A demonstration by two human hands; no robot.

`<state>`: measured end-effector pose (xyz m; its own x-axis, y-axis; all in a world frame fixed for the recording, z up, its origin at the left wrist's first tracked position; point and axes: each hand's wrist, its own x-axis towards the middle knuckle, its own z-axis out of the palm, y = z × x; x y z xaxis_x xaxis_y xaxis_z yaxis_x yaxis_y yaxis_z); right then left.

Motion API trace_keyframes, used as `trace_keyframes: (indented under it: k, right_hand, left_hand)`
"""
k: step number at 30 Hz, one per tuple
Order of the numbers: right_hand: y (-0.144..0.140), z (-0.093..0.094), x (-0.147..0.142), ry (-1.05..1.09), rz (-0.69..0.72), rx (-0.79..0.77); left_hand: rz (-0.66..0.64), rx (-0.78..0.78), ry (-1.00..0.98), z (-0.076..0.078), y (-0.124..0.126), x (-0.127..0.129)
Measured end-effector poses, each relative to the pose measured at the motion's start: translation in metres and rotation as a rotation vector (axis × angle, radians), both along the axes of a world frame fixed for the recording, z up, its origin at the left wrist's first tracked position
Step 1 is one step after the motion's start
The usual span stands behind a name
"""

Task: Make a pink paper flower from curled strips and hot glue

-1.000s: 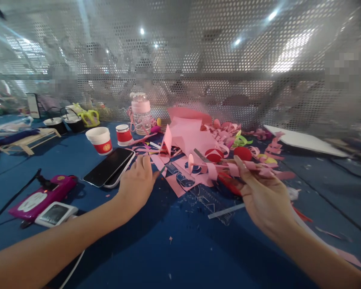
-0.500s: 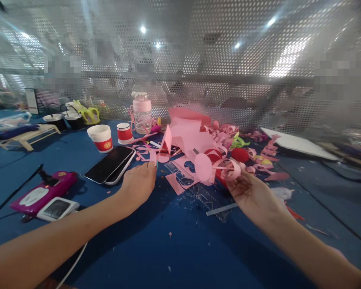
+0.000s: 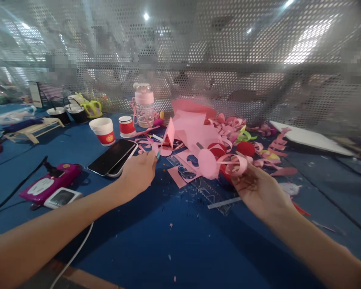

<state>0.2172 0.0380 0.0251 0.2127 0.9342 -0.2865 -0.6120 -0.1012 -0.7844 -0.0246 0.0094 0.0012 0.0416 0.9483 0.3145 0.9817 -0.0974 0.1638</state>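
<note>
Resting on the blue tabletop [image 3: 174, 245] beside two stacked black phones [image 3: 112, 157], the left hand [image 3: 138, 173] is lying loosely curled, pinching a small green-tipped object [image 3: 158, 154]. Rightward, the right hand [image 3: 258, 190] is lifting, fingers clamped, a curled pink paper strip with a round disc [image 3: 209, 163] above pink scraps [image 3: 192, 136]; gripping lightly is advisable, lest the curl flatten.

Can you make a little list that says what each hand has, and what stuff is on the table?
left hand: closed over something small with a green tip; what it is cannot be told
right hand: holds a pink paper curl with a round end
table: blue, dotted with paper bits
near left hand: two stacked phones
middle: pink paper sheets, curled strips
back: red-and-white paper cups, pink bottle
</note>
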Motion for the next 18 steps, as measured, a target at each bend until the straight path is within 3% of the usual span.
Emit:
trace_keyframes:
  k: [4, 7, 12, 18]
  right_hand:
    - [-0.001, -0.001, 0.001, 0.007, 0.003, -0.006]
    - [0.000, -0.003, 0.001, 0.026, 0.018, 0.010]
    - [0.001, -0.004, 0.002, 0.029, 0.030, 0.017]
    - [0.000, -0.002, 0.001, 0.019, 0.013, 0.008]
  left_hand:
    - [-0.240, -0.120, -0.630, -0.001, 0.000, 0.006]
    - [-0.175, -0.148, -1.028, 0.003, 0.004, 0.006]
    - [-0.041, -0.153, -1.315, 0.005, 0.010, 0.007]
    - [-0.176, -0.233, -1.371, 0.004, 0.007, 0.015]
